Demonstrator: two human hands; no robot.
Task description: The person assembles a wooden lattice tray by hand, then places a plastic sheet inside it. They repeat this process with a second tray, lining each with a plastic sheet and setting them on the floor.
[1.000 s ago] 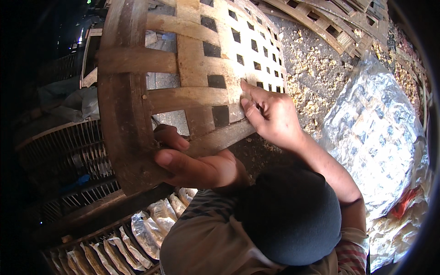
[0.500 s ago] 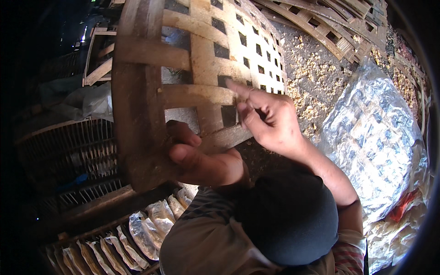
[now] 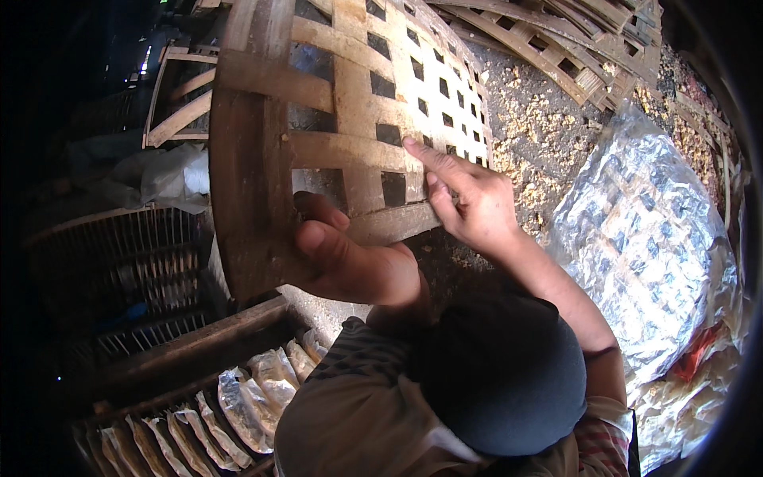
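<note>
A woven bamboo tray [image 3: 354,103] with square gaps is held up on edge in front of me. My left hand [image 3: 358,266] grips its lower left corner, thumb on the near side of the dark wooden border. The rest of those fingers are partly hidden behind the frame. Near the tray's lower right part is my right hand [image 3: 477,203], its index finger stretched out with the tip against the slats. The thumb is apart from that finger, close to the bottom rim, and the other fingers look curled. Nothing shows in the right hand.
Several wrapped flat packs [image 3: 191,437] stand in a row at lower left. Crumpled clear plastic sheeting [image 3: 648,246] lies at right. More slatted bamboo trays [image 3: 556,40] are stacked at far right. Yellowish crumbs [image 3: 528,119] litter the ground. A dark slatted rack [image 3: 119,262] stands left.
The tray's left border has shifted slightly right and its lower corner has risen. My right hand has moved a little to the right, its index finger still on the slats.
</note>
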